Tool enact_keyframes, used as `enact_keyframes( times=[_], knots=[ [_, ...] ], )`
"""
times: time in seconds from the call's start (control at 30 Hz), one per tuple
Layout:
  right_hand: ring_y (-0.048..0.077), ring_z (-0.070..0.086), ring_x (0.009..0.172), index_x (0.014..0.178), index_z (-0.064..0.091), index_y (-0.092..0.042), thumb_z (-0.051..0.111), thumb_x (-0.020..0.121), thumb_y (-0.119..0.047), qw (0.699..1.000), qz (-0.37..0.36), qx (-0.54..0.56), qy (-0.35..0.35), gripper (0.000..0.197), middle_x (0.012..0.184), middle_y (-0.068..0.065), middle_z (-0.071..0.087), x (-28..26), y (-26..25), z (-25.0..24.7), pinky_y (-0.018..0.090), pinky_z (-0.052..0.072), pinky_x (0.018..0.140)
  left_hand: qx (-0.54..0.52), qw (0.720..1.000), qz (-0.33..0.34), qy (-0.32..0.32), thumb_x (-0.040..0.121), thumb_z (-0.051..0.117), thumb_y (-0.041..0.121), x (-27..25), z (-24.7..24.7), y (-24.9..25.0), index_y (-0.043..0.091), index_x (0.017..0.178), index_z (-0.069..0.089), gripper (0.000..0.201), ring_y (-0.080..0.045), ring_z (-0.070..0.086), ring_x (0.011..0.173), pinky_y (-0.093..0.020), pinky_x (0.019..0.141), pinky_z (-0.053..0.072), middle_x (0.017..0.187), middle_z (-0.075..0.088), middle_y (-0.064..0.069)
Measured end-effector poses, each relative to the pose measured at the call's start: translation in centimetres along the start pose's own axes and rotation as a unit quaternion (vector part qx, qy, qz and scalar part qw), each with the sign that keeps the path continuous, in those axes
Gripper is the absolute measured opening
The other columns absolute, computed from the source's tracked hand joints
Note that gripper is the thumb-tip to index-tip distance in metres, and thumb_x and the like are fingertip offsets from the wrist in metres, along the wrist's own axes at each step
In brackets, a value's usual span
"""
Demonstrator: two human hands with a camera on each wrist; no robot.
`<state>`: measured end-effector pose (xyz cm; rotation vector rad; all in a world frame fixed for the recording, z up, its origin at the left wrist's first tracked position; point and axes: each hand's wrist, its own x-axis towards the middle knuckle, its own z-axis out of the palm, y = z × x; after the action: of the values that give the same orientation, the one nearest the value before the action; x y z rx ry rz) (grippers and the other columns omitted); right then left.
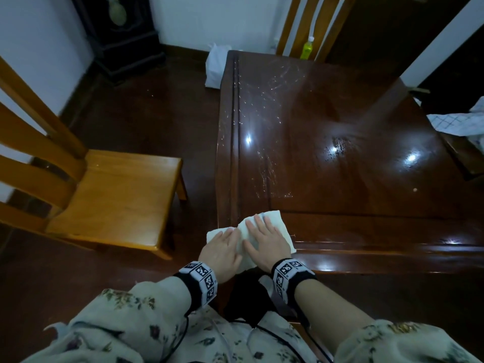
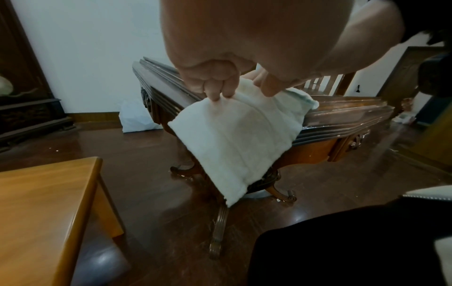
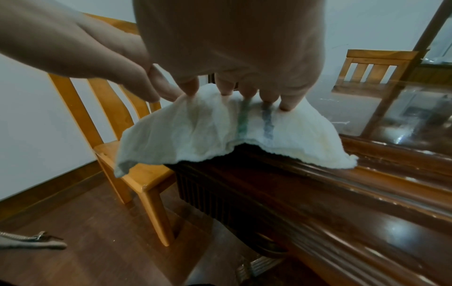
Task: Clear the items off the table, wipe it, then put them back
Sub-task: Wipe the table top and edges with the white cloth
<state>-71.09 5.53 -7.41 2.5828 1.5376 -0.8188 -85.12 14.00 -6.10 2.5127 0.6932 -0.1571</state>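
Both hands on the cloth (image 1: 258, 233) at the table's (image 1: 340, 153) near corner. The right hand (image 1: 265, 242) lies flat, fingers (image 3: 267, 96) straight and spread, pressing the cloth down on the tabletop. The left hand (image 1: 222, 251) sits just beside it, fingertips (image 2: 215, 94) nipping the part that hangs past the table's edge. Left of the table stands a chair (image 1: 112, 195); behind the table's far edge, a green bottle (image 1: 307, 48); beside its far left corner, a white bag (image 1: 214, 65).

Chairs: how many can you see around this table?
2. One chair stands left of the table, its seat bare. Another chair stands at the far side, with a green bottle before its back. Others may be out of view.
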Motion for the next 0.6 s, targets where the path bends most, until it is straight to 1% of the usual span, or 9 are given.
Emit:
enact_keyframes(
  times=[0.07,0.13,0.2,0.27,0.33,0.37,0.4,0.47,0.6],
  knots=[
    [0.015,-0.009,0.148,0.153,0.009,-0.031,0.026,0.099,-0.05,1.0,0.002,0.002,-0.001,0.06,0.162,-0.004,-0.004,0.3,-0.1,-0.3,0.035,0.002,0.119,0.006,1.0,0.005,-0.004,0.096,0.037,0.024,0.8,-0.2,0.0,0.009,0.143,0.027,0.05,-0.016,0.026,0.141,-0.025,0.116,0.012,0.15,0.034,-0.006],
    [0.015,-0.01,0.148,0.153,0.008,-0.03,0.025,0.099,-0.05,1.0,0.006,0.006,-0.006,0.06,0.162,-0.004,-0.004,0.8,-0.2,-0.7,0.036,0.003,0.12,0.002,1.0,0.002,-0.016,0.096,0.035,0.024,1.7,-0.3,-0.2,0.007,0.145,0.024,0.053,-0.017,0.021,0.143,-0.025,0.117,0.006,0.152,0.031,-0.007],
    [0.017,-0.01,0.148,0.154,0.007,-0.028,0.025,0.099,-0.049,1.0,0.012,0.008,-0.022,0.061,0.162,-0.003,-0.005,1.9,-0.1,-1.3,0.037,0.004,0.121,0.002,0.999,-0.005,-0.031,0.096,0.034,0.026,3.0,-0.4,-0.4,0.006,0.149,0.018,0.058,-0.017,0.013,0.146,-0.026,0.118,0.003,0.156,0.023,-0.008],
    [0.021,-0.009,0.148,0.154,0.008,-0.025,0.023,0.099,-0.048,0.999,0.01,-0.002,-0.045,0.061,0.162,0.001,-0.003,3.7,0.2,-1.7,0.04,0.006,0.121,-0.001,0.999,-0.024,-0.038,0.096,0.033,0.027,4.6,-0.6,-0.8,0.005,0.151,0.013,0.062,-0.017,0.009,0.148,-0.027,0.118,0.002,0.159,0.018,-0.009],
    [0.024,-0.011,0.148,0.154,0.01,-0.021,0.017,0.098,-0.046,0.997,0.001,-0.03,-0.074,0.062,0.162,0.004,-0.003,5.7,0.8,-2.3,0.042,0.008,0.121,-0.003,0.998,-0.043,-0.05,0.098,0.032,0.029,6.4,-1.2,-1.1,0.006,0.151,0.011,0.062,-0.016,0.008,0.148,-0.028,0.119,0.002,0.16,0.014,-0.008],
    [0.024,-0.013,0.147,0.153,0.011,-0.022,0.016,0.097,-0.046,0.995,0.0,-0.037,-0.089,0.061,0.162,0.003,-0.004,6.6,1.1,-2.7,0.042,0.008,0.121,-0.002,0.997,-0.051,-0.06,0.098,0.031,0.03,7.2,-1.6,-1.2,0.006,0.152,0.01,0.062,-0.016,0.007,0.148,-0.029,0.12,0.003,0.16,0.013,-0.008],
    [0.024,-0.014,0.147,0.153,0.011,-0.023,0.017,0.097,-0.044,0.994,0.002,-0.031,-0.103,0.06,0.161,0.001,-0.006,7.3,1.1,-3.3,0.043,0.008,0.12,-0.001,0.996,-0.057,-0.068,0.099,0.03,0.03,7.9,-2.1,-1.4,0.006,0.152,0.009,0.062,-0.015,0.007,0.148,-0.029,0.12,0.003,0.16,0.012,-0.007],
    [0.025,-0.014,0.147,0.154,0.01,-0.025,0.021,0.099,-0.041,0.993,0.006,-0.011,-0.121,0.058,0.161,0.001,-0.008,8.7,1.1,-4.7,0.043,0.009,0.12,-0.002,0.995,-0.065,-0.074,0.099,0.03,0.03,9.4,-3.0,-1.7,0.007,0.152,0.01,0.06,-0.015,0.008,0.148,-0.028,0.119,0.003,0.16,0.012,-0.006],
    [0.023,-0.013,0.147,0.154,0.005,-0.024,0.023,0.101,-0.036,0.99,0.006,0.014,-0.14,0.058,0.161,0.0,-0.01,10.8,1.1,-7.5,0.043,0.007,0.12,-0.014,0.993,-0.089,-0.082,0.1,0.028,0.031,12.3,-4.3,-2.3,0.009,0.152,0.012,0.059,-0.014,0.011,0.147,-0.028,0.12,0.004,0.16,0.012,-0.004]
  ],
)
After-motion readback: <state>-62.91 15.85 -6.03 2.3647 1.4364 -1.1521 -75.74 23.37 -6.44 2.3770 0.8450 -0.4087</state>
